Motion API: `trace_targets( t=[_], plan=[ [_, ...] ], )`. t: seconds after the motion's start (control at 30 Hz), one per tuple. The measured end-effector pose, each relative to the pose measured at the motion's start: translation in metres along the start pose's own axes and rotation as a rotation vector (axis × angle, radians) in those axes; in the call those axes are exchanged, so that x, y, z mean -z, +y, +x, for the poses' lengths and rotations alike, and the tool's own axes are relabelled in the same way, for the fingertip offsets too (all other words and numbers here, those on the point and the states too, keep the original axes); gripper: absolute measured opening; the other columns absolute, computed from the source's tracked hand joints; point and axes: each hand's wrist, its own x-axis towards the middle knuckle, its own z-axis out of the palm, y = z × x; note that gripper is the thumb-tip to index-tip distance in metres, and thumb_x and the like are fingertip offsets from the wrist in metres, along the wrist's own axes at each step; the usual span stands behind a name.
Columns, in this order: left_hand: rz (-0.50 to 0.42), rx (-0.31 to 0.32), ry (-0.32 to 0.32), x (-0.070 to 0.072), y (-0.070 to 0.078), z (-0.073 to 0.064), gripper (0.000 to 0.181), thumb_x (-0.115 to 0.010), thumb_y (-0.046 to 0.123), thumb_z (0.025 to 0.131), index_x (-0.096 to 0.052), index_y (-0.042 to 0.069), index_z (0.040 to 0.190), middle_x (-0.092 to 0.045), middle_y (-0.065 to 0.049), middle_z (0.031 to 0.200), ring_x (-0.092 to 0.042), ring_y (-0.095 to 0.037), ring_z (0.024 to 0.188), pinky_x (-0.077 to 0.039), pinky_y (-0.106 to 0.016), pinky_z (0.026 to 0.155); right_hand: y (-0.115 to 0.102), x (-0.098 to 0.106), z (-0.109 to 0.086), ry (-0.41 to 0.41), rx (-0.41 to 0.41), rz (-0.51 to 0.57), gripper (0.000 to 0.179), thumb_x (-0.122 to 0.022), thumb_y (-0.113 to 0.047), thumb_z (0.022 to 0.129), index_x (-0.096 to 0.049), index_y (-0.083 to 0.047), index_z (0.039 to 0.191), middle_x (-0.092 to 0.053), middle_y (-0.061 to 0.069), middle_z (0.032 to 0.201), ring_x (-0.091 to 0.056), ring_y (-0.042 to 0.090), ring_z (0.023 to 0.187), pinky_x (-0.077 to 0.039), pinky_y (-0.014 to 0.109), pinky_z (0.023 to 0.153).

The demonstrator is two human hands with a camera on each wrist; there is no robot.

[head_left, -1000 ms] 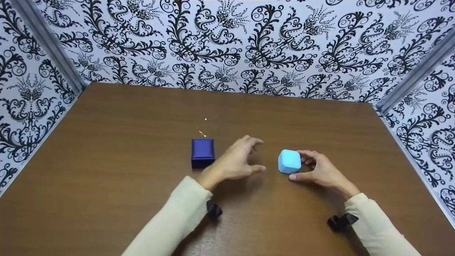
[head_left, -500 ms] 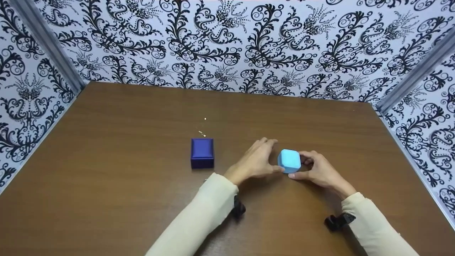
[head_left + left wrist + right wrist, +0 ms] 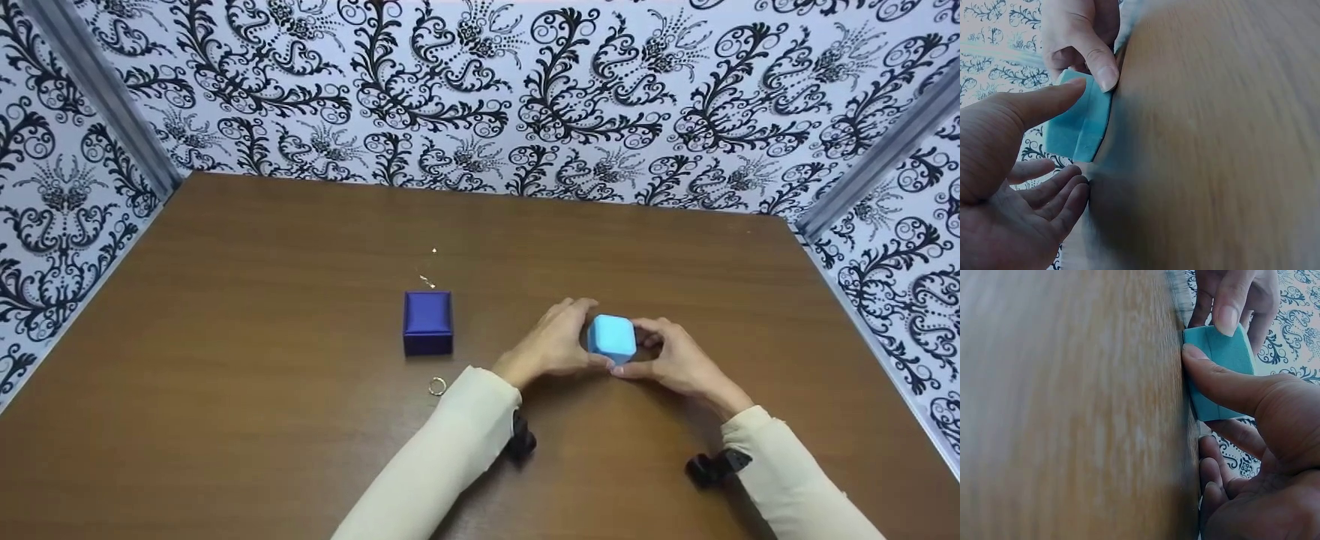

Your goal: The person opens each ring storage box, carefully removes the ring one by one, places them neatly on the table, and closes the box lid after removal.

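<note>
L to R on the brown table [image 3: 262,300]: purple box [image 3: 428,322], shiny top up; gold bits [image 3: 427,281] just behind it; thin gold ring [image 3: 437,386] in front, near the L sleeve [image 3: 450,435].

Next, L hand [image 3: 551,341]: thumb on near face of blue box [image 3: 613,337], other fingers loosely bent and spread well off the thumb, by the box's L side. Can't tell if those fingertips touch it; no firm grip seen.

Blue box sits upright on table, R of centre, btwn both hands: top faces up, one side twd the person, base flat on wood. Approx as tall as wide, so long axis hard to call. Lt blue, smooth, rounded corners/edges, top paler than sides; a fine seam runs parallel to the base, lower half, per wrist views.

Far R, R hand [image 3: 679,364]: thumb on near face, index at R side, gap just box-wide, i.e. pinching it; remaining fingers curled below index.
</note>
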Motion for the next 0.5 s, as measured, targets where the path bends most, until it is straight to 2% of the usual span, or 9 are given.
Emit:
trace_targets(
  t=[0.17, 0.3, 0.4, 0.5],
  plan=[
    [-0.019, -0.009, 0.005, -0.0032, -0.0010, 0.0026, 0.076, -0.089, 0.031, 0.080, -0.053, 0.005, 0.142, -0.057, -0.010, 0.139, -0.038, -0.029, 0.143, -0.030, -0.038, 0.116, 0.0004, -0.0002, 0.0006, -0.004, -0.010, -0.008, 0.060, -0.092, -0.020, 0.075, -0.066, 0.001, 0.126, -0.059, 0.012, 0.104, -0.053, 0.029, 0.097, -0.044, 0.042, 0.085],
    [-0.030, -0.011, 0.014, -0.0056, -0.0024, 0.0040, 0.073, -0.089, 0.032, 0.079, -0.056, 0.005, 0.138, -0.059, -0.008, 0.129, -0.049, -0.023, 0.124, -0.040, -0.031, 0.105, -0.0001, -0.0001, 0.0007, -0.015, -0.022, 0.002, 0.060, -0.091, -0.021, 0.076, -0.066, 0.000, 0.127, -0.058, 0.012, 0.106, -0.052, 0.029, 0.098, -0.044, 0.043, 0.086],
    [-0.055, -0.013, 0.018, -0.0066, -0.0036, 0.0050, 0.069, -0.089, 0.032, 0.079, -0.059, 0.005, 0.135, -0.060, -0.006, 0.121, -0.050, -0.019, 0.112, -0.042, -0.028, 0.098, -0.0007, 0.0005, 0.0002, -0.016, -0.025, 0.005, 0.060, -0.091, -0.019, 0.077, -0.065, 0.000, 0.127, -0.058, 0.012, 0.105, -0.051, 0.028, 0.097, -0.043, 0.042, 0.085],
    [-0.087, -0.007, 0.023, -0.0071, -0.0042, 0.0057, 0.066, -0.090, 0.033, 0.078, -0.062, 0.005, 0.131, -0.060, -0.004, 0.117, -0.050, -0.017, 0.107, -0.042, -0.027, 0.096, -0.0006, 0.0010, -0.0003, -0.012, -0.016, 0.006, 0.058, -0.091, -0.018, 0.077, -0.067, -0.001, 0.126, -0.058, 0.010, 0.102, -0.050, 0.027, 0.096, -0.042, 0.040, 0.084]
  ],
)
